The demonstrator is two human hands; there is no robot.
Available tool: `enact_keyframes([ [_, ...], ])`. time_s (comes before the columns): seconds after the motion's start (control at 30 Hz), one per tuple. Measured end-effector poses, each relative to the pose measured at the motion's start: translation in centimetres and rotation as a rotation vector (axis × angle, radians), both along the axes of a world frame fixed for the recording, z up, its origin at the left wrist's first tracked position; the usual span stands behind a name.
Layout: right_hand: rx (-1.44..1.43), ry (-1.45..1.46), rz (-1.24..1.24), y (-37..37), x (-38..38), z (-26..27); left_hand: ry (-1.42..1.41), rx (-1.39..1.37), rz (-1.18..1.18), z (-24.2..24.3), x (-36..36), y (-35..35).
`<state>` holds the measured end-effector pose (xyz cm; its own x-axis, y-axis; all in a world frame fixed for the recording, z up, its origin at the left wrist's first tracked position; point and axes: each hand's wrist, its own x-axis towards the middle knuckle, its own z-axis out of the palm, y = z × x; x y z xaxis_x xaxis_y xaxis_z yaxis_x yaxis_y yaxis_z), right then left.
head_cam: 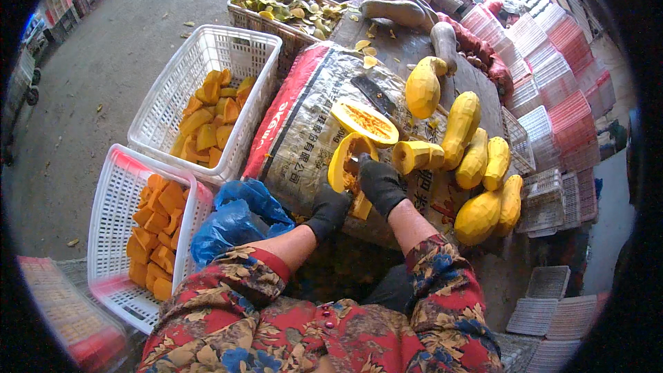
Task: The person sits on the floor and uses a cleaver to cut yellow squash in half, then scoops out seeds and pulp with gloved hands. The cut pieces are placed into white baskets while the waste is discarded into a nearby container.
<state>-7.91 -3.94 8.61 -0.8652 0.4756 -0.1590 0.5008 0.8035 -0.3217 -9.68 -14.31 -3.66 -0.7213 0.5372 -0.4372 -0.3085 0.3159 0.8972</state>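
Note:
My left hand [330,208], in a dark glove, holds the lower left side of a hollowed pumpkin half [339,163]. My gloved right hand [380,184] is closed at its opening, on something mostly hidden that I cannot identify. Loose seed pulp [351,178] hangs between the hands. Just beyond lies another pumpkin half [365,122], cut face up and full of seeds. A dark flat blade [374,94] rests behind it on the printed sack [311,129]. A cut neck piece [412,157] and several peeled pumpkins [461,129] lie to the right.
At left stand a white crate [207,31] of pumpkin chunks [207,124] and a pink-white crate [103,217] of orange chunks [158,228]. A blue plastic bag [233,223] lies beside them. Beyond are a crate of peelings [290,8], unpeeled squashes [396,13] and stacked crates [570,109].

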Motion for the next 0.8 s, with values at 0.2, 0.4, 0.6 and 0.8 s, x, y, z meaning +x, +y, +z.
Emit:
enact_keyframes([
  [0.2,0.171,-0.113,0.124,-2.8,2.2,-0.8,-0.304,0.435,0.161,-2.8,0.6,1.3],
  [0.4,0.244,-0.016,0.127,-1.6,2.8,0.0,-0.122,0.318,0.236,-1.8,0.7,0.9],
  [0.6,0.376,-0.170,0.076,3.8,-0.8,0.4,-0.010,0.062,0.180,1.5,0.9,-0.2],
  [0.8,0.227,-0.224,0.031,1.5,0.8,-0.9,-0.153,0.039,0.144,0.6,1.8,0.7],
])
